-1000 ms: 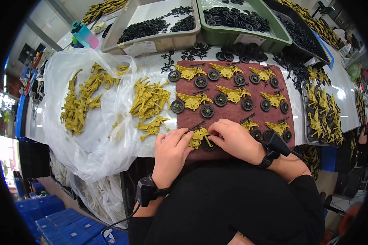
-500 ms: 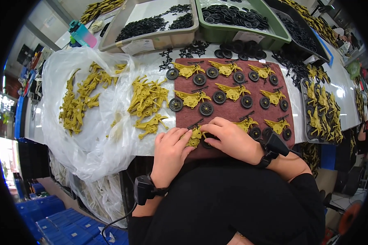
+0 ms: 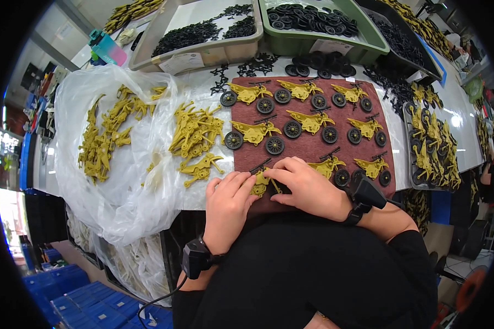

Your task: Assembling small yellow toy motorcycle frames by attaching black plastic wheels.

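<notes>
At the near edge of the dark red cloth (image 3: 335,109), both hands are closed around a yellow toy motorcycle body (image 3: 259,185) with a black handlebar part at its top. My left hand (image 3: 225,205) presses its fingertips on the body's left side. Fingers and thumb of my right hand (image 3: 310,189) pinch its right end; the fingers cover much of the body there. Several more yellow toy motorcycles (image 3: 311,122) with black wheels and handlebars lie in rows on the cloth. Just right of my right hand, one partly covered motorcycle (image 3: 328,167) shows a wheel.
Loose yellow bodies (image 3: 195,131) lie left of the cloth, others on a clear plastic bag (image 3: 159,98). Behind stand a beige bin (image 3: 203,63) of small black parts and a green bin (image 3: 362,54) of black wheels. A tray (image 3: 422,186) of assembled motorcycles sits on the right.
My right hand's fingers have shifted slightly left along the yellow body, and its thumb has moved a little. My left hand stays nearly in place.
</notes>
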`<state>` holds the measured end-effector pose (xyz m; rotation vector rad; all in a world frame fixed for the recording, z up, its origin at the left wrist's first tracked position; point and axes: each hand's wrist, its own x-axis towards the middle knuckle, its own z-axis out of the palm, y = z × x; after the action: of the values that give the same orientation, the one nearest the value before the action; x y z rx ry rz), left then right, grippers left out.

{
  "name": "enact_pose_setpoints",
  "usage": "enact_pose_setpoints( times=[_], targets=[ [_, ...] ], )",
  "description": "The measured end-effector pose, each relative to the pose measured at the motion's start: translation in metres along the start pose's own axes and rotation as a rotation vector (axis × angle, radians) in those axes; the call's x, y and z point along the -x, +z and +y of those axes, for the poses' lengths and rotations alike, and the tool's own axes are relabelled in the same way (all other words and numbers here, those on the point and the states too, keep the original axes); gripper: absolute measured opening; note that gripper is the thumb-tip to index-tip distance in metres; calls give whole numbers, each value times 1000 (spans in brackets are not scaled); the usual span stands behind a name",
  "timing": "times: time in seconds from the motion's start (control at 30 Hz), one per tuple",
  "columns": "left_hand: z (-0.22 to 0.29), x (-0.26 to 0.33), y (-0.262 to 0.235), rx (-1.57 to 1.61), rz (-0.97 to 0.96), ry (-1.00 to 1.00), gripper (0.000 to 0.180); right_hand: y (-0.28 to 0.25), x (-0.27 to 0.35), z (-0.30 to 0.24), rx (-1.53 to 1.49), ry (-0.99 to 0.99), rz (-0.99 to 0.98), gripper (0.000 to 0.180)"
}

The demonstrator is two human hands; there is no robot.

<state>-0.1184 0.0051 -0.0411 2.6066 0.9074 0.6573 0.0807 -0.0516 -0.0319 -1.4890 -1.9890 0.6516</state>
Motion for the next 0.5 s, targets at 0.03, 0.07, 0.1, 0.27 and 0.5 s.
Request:
enact_pose_setpoints(
  times=[0.03,0.07,0.1,0.27,0.5],
  targets=[
    [-1,0,0,5,-5,-3,36,0,0,-1,-9,17,11,44],
    [-1,-1,2,4,-13,-5,36,0,1,3,-16,21,11,44],
    [-1,-1,2,-1,-8,-4,36,-1,1,3,1,30,37,44],
    [-1,0,2,1,12,1,37,1,5,6,12,50,37,44],
    [-2,2,1,59,28,-13,37,-2,2,2,-13,22,45,44]
  ],
)
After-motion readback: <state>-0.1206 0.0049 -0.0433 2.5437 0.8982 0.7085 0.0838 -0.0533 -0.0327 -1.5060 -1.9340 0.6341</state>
